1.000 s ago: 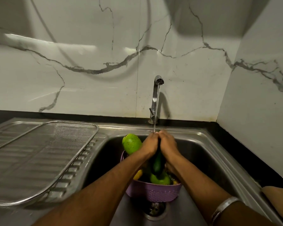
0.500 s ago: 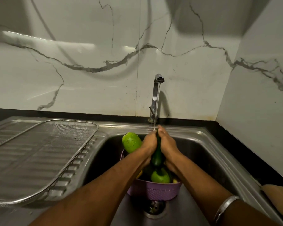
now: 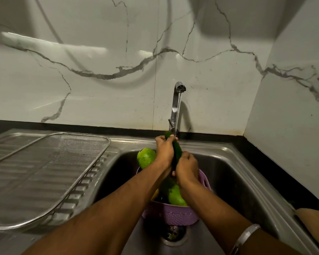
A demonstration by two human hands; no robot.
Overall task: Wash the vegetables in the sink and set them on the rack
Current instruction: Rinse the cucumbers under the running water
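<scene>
Steel sink (image 3: 234, 162), cucumber (image 3: 177, 152) gripped between both hands

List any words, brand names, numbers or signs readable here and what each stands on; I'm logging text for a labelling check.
None: no text shows on the tap, the purple basket, the mesh rack, the sink, the bangle or the marble wall.

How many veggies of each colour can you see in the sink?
Dark green: 1, the cucumber held by both hands under the tap
Light green: 2, one behind the left hand, one in the purple basket
Yellow: 1, a sliver
Total: 4 showing
</scene>
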